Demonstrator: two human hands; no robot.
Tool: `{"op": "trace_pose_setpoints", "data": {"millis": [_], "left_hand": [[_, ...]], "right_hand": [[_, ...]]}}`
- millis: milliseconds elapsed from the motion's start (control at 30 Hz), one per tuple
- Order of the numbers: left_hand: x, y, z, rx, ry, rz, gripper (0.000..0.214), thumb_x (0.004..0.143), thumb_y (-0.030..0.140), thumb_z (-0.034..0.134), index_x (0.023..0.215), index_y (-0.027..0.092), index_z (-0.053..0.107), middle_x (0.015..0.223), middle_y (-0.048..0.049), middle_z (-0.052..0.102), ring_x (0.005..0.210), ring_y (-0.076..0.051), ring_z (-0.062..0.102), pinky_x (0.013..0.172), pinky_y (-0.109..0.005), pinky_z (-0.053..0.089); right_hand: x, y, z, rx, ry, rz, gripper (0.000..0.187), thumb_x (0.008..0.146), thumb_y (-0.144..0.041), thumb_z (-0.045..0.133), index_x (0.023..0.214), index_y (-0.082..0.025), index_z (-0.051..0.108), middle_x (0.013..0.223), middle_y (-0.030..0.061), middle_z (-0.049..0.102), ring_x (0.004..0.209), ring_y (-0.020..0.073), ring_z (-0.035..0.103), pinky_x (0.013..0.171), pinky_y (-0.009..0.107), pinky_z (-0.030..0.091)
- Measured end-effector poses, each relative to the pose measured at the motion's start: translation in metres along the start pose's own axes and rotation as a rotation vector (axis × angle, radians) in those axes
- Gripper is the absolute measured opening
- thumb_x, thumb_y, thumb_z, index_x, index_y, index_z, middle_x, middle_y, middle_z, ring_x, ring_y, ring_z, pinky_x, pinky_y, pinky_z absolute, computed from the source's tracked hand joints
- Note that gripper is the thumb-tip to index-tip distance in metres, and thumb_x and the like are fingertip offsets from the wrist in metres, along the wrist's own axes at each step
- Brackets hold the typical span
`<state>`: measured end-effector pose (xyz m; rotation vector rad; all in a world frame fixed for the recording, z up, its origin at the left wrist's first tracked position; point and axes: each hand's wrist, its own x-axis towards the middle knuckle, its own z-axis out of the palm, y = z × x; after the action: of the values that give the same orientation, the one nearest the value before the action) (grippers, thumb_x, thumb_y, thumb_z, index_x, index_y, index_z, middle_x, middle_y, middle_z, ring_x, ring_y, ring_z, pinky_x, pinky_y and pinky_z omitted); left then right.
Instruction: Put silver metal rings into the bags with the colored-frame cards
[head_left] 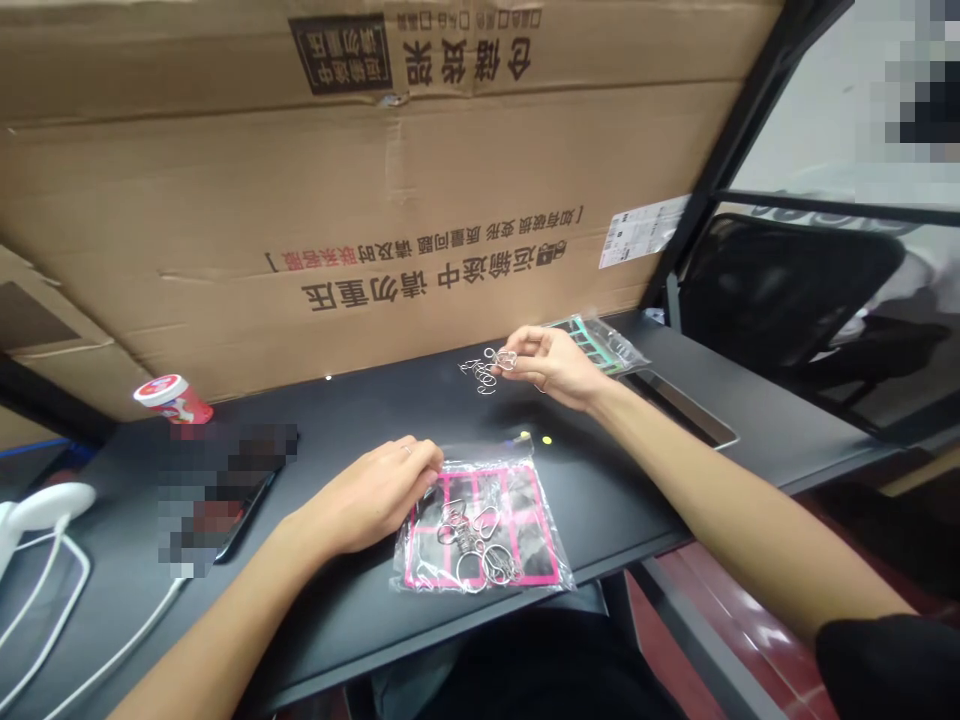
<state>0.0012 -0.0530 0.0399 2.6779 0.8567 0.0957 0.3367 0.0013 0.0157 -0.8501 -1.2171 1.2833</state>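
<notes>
Up at the back of the black desk [360, 410], the right hand [553, 366] pinches a cluster of linked silver wire rings [487, 370] between thumb and fingertips. It holds them just off the surface, probably so the loops hang free and can be told apart. Nearer the body, the left hand [379, 492] lies with its fingers curled together, tips on the left edge of a clear plastic bag with a pink grid card [525, 500]. It seems to pin the slippery bag flat, though whether it grips the plastic I cannot tell. More loose silver rings [472, 545] lie inside that bag. A second clear bag with a green card [609, 345] sits just beyond the right hand, near the brown cardboard sheet [300, 180] propped behind the desk. A red and white cup [171, 398] stands well apart at the left
</notes>
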Motion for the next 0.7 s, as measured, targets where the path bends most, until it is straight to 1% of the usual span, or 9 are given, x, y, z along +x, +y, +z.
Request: {"op": "trace_pose_setpoints", "data": {"millis": [67, 167, 300, 467, 533, 600, 700], "left_hand": [[0.0, -0.0006, 0.0003, 0.007, 0.0, 0.005, 0.025, 0.118, 0.034, 0.031, 0.11, 0.023, 0.052, 0.105, -0.0039, 0.063, 0.093, -0.021, 0.059, 0.085, -0.036, 0.044], [-0.0003, -0.0007, 0.0004, 0.011, 0.003, 0.004, 0.026, 0.118, 0.034, 0.031, 0.111, 0.023, 0.053, 0.105, -0.004, 0.063, 0.093, -0.021, 0.06, 0.084, -0.036, 0.044], [-0.0003, 0.0003, -0.0002, 0.011, 0.011, 0.012, 0.026, 0.118, 0.034, 0.031, 0.11, 0.023, 0.053, 0.104, -0.0043, 0.064, 0.092, -0.021, 0.06, 0.084, -0.036, 0.045], [-0.0004, 0.0017, -0.0003, -0.008, 0.035, 0.012, 0.025, 0.117, 0.032, 0.034, 0.108, 0.023, 0.055, 0.102, -0.0048, 0.065, 0.09, -0.021, 0.061, 0.082, -0.035, 0.046], [-0.0003, 0.0017, -0.0001, -0.012, 0.036, 0.009, 0.025, 0.117, 0.033, 0.033, 0.109, 0.023, 0.055, 0.103, -0.0049, 0.065, 0.091, -0.021, 0.061, 0.082, -0.035, 0.046], [-0.0002, 0.0015, 0.0, -0.011, 0.03, 0.006, 0.026, 0.117, 0.033, 0.032, 0.109, 0.023, 0.055, 0.104, -0.0051, 0.065, 0.092, -0.021, 0.061, 0.083, -0.035, 0.047], [-0.0001, 0.0012, -0.0001, -0.002, 0.016, -0.002, 0.026, 0.117, 0.033, 0.032, 0.11, 0.023, 0.054, 0.104, -0.005, 0.064, 0.092, -0.021, 0.061, 0.083, -0.035, 0.046]], "right_hand": [[0.0006, -0.0003, -0.0012, 0.028, -0.005, 0.012, 0.035, 0.075, -0.028, 0.099, 0.1, -0.022, 0.074, 0.095, 0.0032, 0.082, 0.094, 0.0204, 0.084, 0.087, 0.03, 0.067], [0.0017, 0.0007, -0.0026, 0.053, -0.029, 0.065, 0.038, 0.076, -0.023, 0.096, 0.107, -0.023, 0.077, 0.096, 0.0015, 0.082, 0.093, 0.0191, 0.084, 0.087, 0.029, 0.067], [0.0022, 0.0033, -0.0004, 0.074, -0.043, 0.125, 0.028, 0.079, -0.022, 0.092, 0.105, -0.022, 0.081, 0.097, 0.0038, 0.083, 0.091, 0.019, 0.084, 0.089, 0.029, 0.069], [0.0025, 0.0041, 0.0022, 0.104, -0.011, 0.134, 0.022, 0.084, -0.019, 0.088, 0.105, -0.022, 0.083, 0.095, 0.0048, 0.084, 0.087, 0.0167, 0.083, 0.089, 0.028, 0.07], [0.0028, 0.0044, 0.0019, 0.099, -0.002, 0.135, 0.021, 0.086, -0.018, 0.085, 0.106, -0.021, 0.083, 0.099, 0.0063, 0.085, 0.087, 0.0167, 0.082, 0.09, 0.029, 0.071], [0.0031, 0.0048, 0.0015, 0.088, -0.003, 0.141, 0.021, 0.087, -0.016, 0.08, 0.107, -0.019, 0.083, 0.105, 0.0094, 0.086, 0.09, 0.0186, 0.083, 0.093, 0.032, 0.071], [0.0027, 0.0049, 0.0015, 0.083, -0.022, 0.139, 0.023, 0.087, -0.015, 0.075, 0.108, -0.015, 0.084, 0.113, 0.0141, 0.086, 0.098, 0.0229, 0.083, 0.103, 0.038, 0.069]]}}
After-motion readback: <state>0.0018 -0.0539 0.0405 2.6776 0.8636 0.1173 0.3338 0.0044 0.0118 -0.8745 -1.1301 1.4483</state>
